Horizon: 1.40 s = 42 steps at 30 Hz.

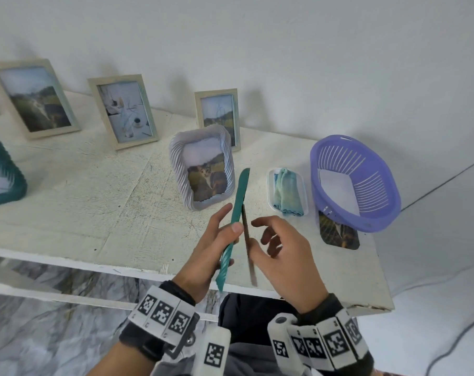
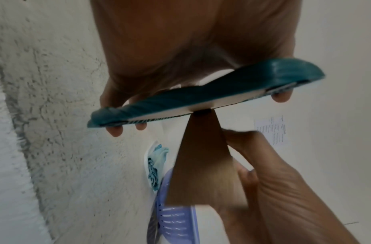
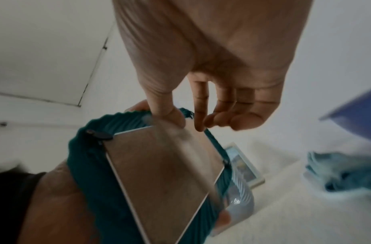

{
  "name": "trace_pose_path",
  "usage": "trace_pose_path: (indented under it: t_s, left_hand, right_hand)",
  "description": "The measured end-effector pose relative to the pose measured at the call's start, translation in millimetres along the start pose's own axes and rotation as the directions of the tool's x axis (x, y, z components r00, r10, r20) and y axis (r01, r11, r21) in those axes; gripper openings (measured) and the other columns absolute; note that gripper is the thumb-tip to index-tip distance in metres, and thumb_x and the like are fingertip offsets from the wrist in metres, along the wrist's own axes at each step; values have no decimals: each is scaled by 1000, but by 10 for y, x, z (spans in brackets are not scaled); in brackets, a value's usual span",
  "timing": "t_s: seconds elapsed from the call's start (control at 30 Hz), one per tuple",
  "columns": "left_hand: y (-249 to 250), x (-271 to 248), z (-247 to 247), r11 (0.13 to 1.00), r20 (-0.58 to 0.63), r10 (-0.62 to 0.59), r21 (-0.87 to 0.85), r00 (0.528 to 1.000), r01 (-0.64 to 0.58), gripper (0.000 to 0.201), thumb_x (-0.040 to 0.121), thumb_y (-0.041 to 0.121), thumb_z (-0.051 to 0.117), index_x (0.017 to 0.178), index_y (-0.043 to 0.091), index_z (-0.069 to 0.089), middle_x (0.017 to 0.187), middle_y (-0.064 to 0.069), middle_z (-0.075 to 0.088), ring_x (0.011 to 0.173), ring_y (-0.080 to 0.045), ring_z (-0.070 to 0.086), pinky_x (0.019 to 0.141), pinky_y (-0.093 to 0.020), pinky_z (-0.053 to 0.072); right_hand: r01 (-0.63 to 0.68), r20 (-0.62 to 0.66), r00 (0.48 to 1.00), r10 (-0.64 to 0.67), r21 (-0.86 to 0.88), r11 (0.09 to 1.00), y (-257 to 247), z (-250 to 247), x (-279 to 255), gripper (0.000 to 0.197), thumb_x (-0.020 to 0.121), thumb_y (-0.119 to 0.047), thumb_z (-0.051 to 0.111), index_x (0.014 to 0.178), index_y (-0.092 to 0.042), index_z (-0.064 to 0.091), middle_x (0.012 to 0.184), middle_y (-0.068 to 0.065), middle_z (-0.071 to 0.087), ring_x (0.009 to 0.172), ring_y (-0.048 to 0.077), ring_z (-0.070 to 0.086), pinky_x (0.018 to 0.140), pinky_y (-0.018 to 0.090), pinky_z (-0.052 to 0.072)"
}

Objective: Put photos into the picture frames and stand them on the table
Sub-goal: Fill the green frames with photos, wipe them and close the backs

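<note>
Teal ribbed picture frame (image 1: 235,213): held edge-on above the near edge of the white table (image 1: 94,202), gripped by the left hand (image 1: 214,248) with thumb on one face and fingers behind. Brown backing board (image 1: 248,245): swung partly out from the frame's rear, pinched at its edge between thumb and forefinger of the right hand (image 1: 284,256); remaining fingers are loosely curled. In the right wrist view the board (image 3: 165,165) is seen lying against the frame's back (image 3: 90,173), a dark turn clip (image 3: 99,135) at one corner.

Beyond the held frame, a pale ribbed frame with a cat photo (image 1: 203,169) is stood upright; three cream frames (image 1: 124,112) are stood behind it by the wall.

Right of the held frame: a clear tray (image 1: 271,191) containing a folded blue-green cloth (image 1: 287,194); a purple slotted basket (image 1: 366,202) containing a white sheet; a loose photo (image 1: 339,234) partly under the basket.

A printed sheet (image 2: 272,130) is seen on the wall, text too small to read
</note>
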<state>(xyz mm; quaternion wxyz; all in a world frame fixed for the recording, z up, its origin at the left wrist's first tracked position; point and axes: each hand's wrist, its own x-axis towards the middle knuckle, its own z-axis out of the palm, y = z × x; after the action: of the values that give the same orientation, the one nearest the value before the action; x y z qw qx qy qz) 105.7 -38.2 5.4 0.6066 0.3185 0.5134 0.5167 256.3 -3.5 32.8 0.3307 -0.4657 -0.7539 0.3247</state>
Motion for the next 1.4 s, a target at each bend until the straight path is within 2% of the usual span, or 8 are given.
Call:
trace_pose_path:
  t_s: [0.17, 0.27, 0.4, 0.57, 0.7, 0.87, 1.2, 1.4]
  left_hand:
    - [62, -49, -6, 999, -36, 6, 52, 999, -4, 96, 53, 71, 63, 142, 49, 36, 128, 7, 57, 107, 1, 58, 92, -30, 44]
    - [69, -50, 17, 995, -65, 16, 96, 998, -10, 98, 52, 73, 65, 142, 53, 33, 139, 9, 51, 117, 3, 53, 95, -31, 43]
    - [92, -84, 62, 978, -83, 116, 182, 990, -100, 106, 54, 71, 72, 147, 48, 26, 147, 16, 42, 131, -1, 45, 106, -31, 42]
    - [101, -155, -40, 914, -204, 297, 345, 933, -215, 92, 65, 84, 59, 144, 47, 28, 141, 17, 43, 125, 0, 48, 102, -37, 47]
    - [228, -109, -203, 983, -230, 130, 155, 965, -95, 56, 86, 80, 32, 124, 47, 56, 120, 4, 68, 104, -9, 67, 92, -44, 55]
    - [364, -161, -378, 995, -130, -35, 93, 991, 47, 73, 74, 90, 24, 117, 49, 65, 115, 7, 73, 111, -17, 67, 100, -45, 48]
    - [431, -444, -1028, 998, -314, -58, -1, 948, 61, 71, 78, 88, 31, 125, 44, 62, 124, 8, 69, 118, -17, 63, 104, -55, 44]
    - [744, -397, -1569, 999, -566, 34, 7, 824, -36, 67, 78, 83, 31, 116, 40, 66, 117, 4, 71, 115, -20, 63, 100, -54, 47]
  right_hand:
    - [90, -49, 990, -136, -525, 846, -4, -139, 77, 14, 84, -21, 64, 96, -24, 69, 67, -7, 57, 59, 17, 54, 49, 30, 44]
    - [49, -34, 995, -89, -617, 786, -36, -106, 81, 19, 89, -21, 60, 105, -24, 69, 58, -1, 63, 49, 23, 58, 45, 29, 43]
    - [-149, 4, 989, 149, -42, 988, -68, -63, 99, 25, 100, -25, 47, 109, -19, 69, 71, 1, 71, 55, 16, 68, 59, 39, 57]
    - [-518, 197, 829, 523, 624, 585, -61, -113, 181, 48, 94, -55, 44, 83, -23, 78, 79, 4, 74, 71, 22, 70, 72, 38, 53]
    - [-534, 273, 793, 544, 741, 407, 31, -96, 248, 66, 77, -60, 57, 125, -17, 63, 126, 15, 63, 116, 35, 60, 101, 54, 44]
    - [-590, 424, 781, 458, 741, 321, -49, 47, 278, 57, 88, -53, 42, 124, -14, 62, 119, 10, 68, 113, 28, 62, 102, 49, 44]
    - [-588, 438, 805, 401, 488, 646, -361, 730, 616, 44, 94, -53, 46, 104, -18, 71, 104, 9, 73, 96, 21, 69, 90, 44, 53]
    - [-161, 319, 948, 17, 432, 887, -744, 1157, 897, 58, 95, -54, 36, 107, -1, 57, 99, 21, 62, 95, 36, 60, 86, 59, 49]
